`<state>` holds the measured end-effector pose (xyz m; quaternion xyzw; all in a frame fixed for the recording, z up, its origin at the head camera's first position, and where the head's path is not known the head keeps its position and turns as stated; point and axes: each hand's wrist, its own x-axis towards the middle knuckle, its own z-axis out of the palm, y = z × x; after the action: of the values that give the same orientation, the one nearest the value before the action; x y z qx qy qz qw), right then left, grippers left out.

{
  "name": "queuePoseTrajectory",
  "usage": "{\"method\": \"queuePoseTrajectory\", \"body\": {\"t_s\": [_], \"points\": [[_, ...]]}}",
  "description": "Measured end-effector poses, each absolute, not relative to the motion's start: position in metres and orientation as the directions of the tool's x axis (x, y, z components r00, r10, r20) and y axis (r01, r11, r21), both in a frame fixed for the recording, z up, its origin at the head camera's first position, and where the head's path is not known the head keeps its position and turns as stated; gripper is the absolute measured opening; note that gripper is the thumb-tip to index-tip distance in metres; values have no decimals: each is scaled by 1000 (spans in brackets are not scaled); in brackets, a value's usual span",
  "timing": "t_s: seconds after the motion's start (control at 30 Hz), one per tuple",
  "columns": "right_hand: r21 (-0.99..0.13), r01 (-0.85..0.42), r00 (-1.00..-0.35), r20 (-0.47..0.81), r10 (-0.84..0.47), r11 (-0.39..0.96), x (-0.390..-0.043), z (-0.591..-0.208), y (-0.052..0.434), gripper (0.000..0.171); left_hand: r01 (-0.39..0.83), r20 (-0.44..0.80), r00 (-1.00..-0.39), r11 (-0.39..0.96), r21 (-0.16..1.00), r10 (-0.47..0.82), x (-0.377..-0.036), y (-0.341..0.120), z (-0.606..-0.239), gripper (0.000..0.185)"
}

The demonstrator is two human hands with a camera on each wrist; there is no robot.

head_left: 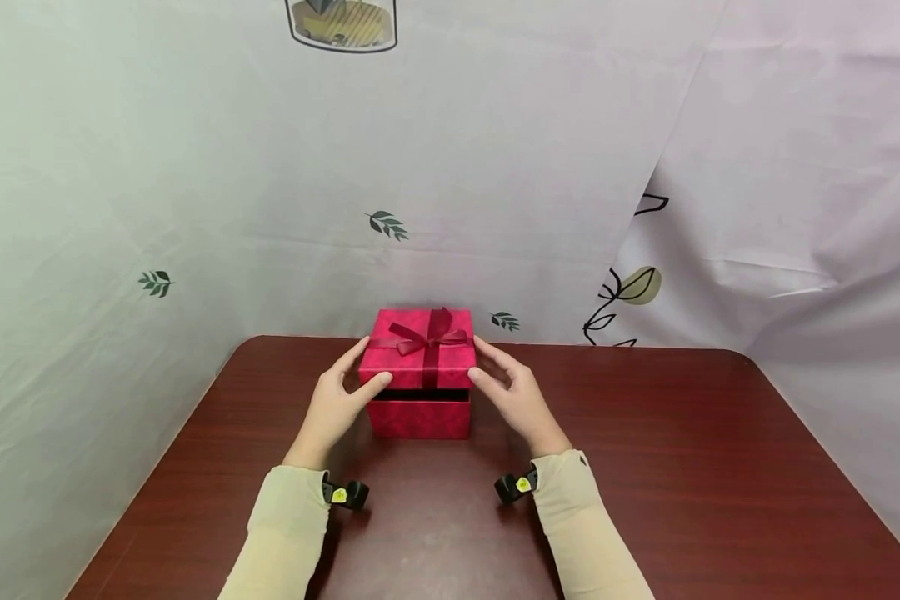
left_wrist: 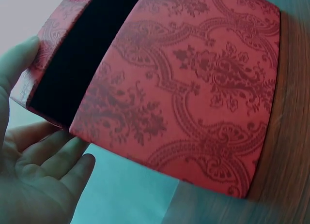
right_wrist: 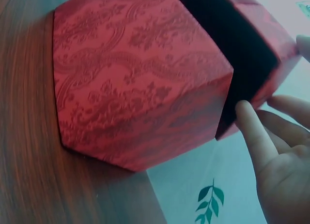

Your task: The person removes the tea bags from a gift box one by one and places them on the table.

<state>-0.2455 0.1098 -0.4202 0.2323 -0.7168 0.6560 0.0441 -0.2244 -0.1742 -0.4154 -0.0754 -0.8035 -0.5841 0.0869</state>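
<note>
A red patterned gift box stands at the far middle of the dark wooden table (head_left: 645, 467). Its lid (head_left: 420, 357), tied with a dark red ribbon bow (head_left: 426, 337), sits raised a little above the base (head_left: 420, 419), showing a black inner band (head_left: 420, 394). My left hand (head_left: 367, 364) pinches the lid's left side, thumb on the front face. My right hand (head_left: 480, 360) pinches the right side the same way. The left wrist view shows the base (left_wrist: 193, 88), the band (left_wrist: 82, 54) and my left hand (left_wrist: 38, 175). The right wrist view shows the base (right_wrist: 135, 88) and my right hand (right_wrist: 281, 156).
Pale cloth with leaf prints (head_left: 387, 223) hangs close behind the box and along both sides of the table. Bare tabletop lies left, right and in front of the box. Small black clips (head_left: 348, 494) sit at my wrists.
</note>
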Motion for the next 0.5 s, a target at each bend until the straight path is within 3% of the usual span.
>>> {"method": "queuePoseTrajectory", "body": {"t_s": [0.5], "points": [[-886, -455, -863, 463, -200, -88, -235, -404, 100, 52, 287, 296, -955, 240, 927, -1, -216, -170, -400, 72]]}}
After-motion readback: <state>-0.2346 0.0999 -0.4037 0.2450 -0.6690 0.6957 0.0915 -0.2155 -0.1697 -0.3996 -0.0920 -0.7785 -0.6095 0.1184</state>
